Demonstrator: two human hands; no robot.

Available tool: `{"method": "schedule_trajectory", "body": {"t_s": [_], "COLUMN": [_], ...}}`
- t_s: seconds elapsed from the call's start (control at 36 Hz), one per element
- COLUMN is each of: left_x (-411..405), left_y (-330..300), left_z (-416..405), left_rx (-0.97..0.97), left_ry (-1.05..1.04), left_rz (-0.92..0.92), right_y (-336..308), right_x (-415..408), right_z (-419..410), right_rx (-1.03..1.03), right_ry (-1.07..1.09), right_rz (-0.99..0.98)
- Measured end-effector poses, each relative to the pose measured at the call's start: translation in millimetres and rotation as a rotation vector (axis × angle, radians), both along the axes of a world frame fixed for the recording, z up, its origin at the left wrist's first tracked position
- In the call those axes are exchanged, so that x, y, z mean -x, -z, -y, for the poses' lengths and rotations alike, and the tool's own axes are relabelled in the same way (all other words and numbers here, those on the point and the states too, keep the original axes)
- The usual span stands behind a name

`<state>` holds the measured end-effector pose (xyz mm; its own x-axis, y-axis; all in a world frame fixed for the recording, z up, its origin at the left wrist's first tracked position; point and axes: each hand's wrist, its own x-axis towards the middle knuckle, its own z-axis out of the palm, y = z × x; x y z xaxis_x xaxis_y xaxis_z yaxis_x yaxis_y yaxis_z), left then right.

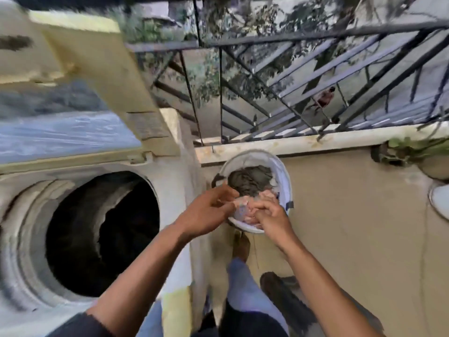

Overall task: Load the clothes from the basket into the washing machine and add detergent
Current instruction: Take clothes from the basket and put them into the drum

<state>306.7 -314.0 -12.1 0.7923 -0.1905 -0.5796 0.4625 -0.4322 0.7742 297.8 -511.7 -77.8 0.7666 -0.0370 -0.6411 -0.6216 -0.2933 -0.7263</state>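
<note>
Here, both hands, left (pixel 209 212) and right (pixel 269 215), pinch a pale garment (pixel 243 210) in the basket (pixel 284 176) beside the open washer (pixel 102 234); ideally, gather it fully before lifting, leaving the dark clothes (pixel 250 181) behind.

- You have no text, number, brand or sign here that can be read.
- The washer (pixel 80 229) lid (pixel 92 69) carries a dark mark near its left edge and a pale patch near its lower right corner, but both are too blurred for you to make out as lettering.
- The basket (pixel 283 171) shows no legible label.
</note>
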Motion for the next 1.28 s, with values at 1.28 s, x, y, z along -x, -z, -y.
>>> {"method": "schedule_trajectory", "body": {"t_s": [1.28], "left_x": [-57], "left_y": [269], "left_z": [123], "left_rx": [-0.292], "left_ry": [-0.21], "left_rz": [-0.45], "right_y": [271], "right_x": [-125], "right_z": [22], "right_rx": [0.043], "right_ry": [-0.145], "right_rz": [0.098]}}
